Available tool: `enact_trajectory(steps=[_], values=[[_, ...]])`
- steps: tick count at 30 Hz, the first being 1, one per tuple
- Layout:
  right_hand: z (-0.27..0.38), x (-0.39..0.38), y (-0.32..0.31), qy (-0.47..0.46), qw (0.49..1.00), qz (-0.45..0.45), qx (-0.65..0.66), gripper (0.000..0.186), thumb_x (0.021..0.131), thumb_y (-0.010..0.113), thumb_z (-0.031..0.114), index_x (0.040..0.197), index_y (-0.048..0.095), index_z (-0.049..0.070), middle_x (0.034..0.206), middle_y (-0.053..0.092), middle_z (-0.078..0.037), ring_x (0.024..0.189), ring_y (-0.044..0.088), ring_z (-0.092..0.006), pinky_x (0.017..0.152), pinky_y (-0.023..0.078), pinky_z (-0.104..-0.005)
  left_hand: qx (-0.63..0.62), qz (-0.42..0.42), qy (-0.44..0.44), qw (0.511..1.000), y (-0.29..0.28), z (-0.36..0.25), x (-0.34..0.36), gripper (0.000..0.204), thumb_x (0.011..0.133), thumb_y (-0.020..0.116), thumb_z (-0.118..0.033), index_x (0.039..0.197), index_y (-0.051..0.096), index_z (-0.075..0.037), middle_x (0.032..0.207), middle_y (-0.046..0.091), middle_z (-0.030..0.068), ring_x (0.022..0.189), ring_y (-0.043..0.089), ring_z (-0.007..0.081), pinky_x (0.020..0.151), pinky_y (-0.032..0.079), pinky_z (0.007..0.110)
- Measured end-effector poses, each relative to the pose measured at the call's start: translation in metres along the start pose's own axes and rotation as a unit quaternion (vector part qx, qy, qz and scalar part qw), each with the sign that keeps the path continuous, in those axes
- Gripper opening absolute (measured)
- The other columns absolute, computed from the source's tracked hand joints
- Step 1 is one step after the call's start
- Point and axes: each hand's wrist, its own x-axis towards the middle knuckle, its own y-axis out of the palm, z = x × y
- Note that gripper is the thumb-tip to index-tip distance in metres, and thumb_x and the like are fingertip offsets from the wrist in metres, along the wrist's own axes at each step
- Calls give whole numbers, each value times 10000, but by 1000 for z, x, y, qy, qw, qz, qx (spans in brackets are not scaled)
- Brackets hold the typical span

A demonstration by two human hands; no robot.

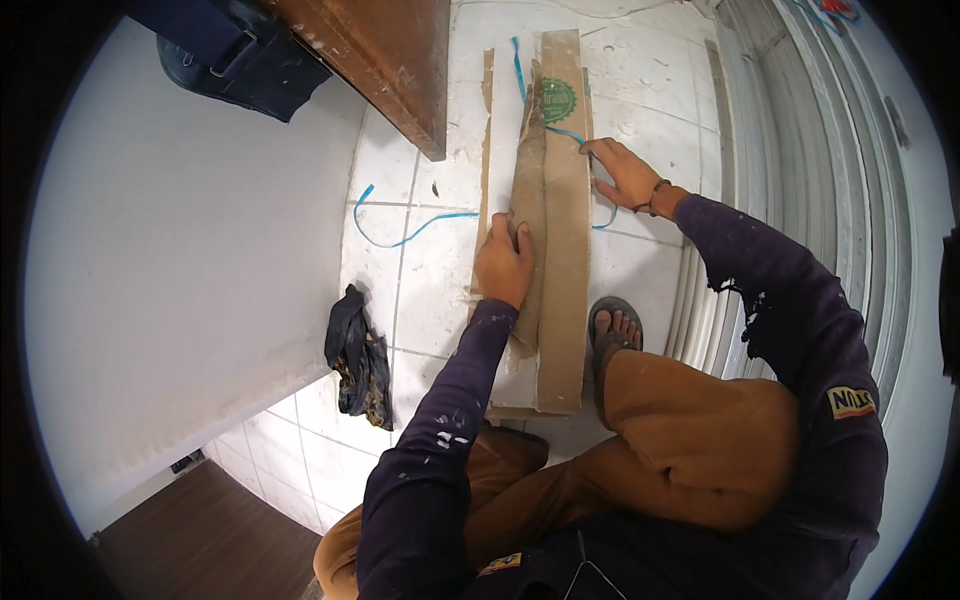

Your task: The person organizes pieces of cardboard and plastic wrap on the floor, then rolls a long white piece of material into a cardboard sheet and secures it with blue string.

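Observation:
A long piece of folded brown cardboard [565, 270] lies on the floor in front of me, wrapped round a white, flat-looking core that shows along its left side. My left hand [505, 262] is closed on the cardboard's inner flap, thumb on top. At the right edge, my right hand [625, 172] has its fingertips closed on the end of a blue strap [567, 133] that crosses the far part of the cardboard. A second blue strap [420, 227] runs under the bundle, its loose end curling out to the left. What lies beneath the flap is hidden.
A crumpled black plastic bag [358, 358] lies on the white tiled floor [375, 275], left of the bundle. A wooden door edge [400, 75] and a dark bag [235, 60] are at the far left. Metal sliding-door tracks [780, 170] run along the right.

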Motion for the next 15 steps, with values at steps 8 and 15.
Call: enact_trajectory(steps=[8,15], values=[[-8,28,-5,219,956,-7,196,545,830,743,137,1313,494,89,720,636,-98,703,690,-253,666,540,-382,-68,-41,-39,996,-4,22,-6,321,1018,626,-237,1277,546,-63,909,709,231,801,689,421,725,523,493],[-55,12,-35,336,862,-151,349,353,910,710,205,1217,611,63,659,599,-26,604,613,-125,558,488,-304,-106,-11,-80,991,-5,14,-4,347,1027,630,-262,1313,521,-100,809,673,175,730,671,365,681,508,455]])
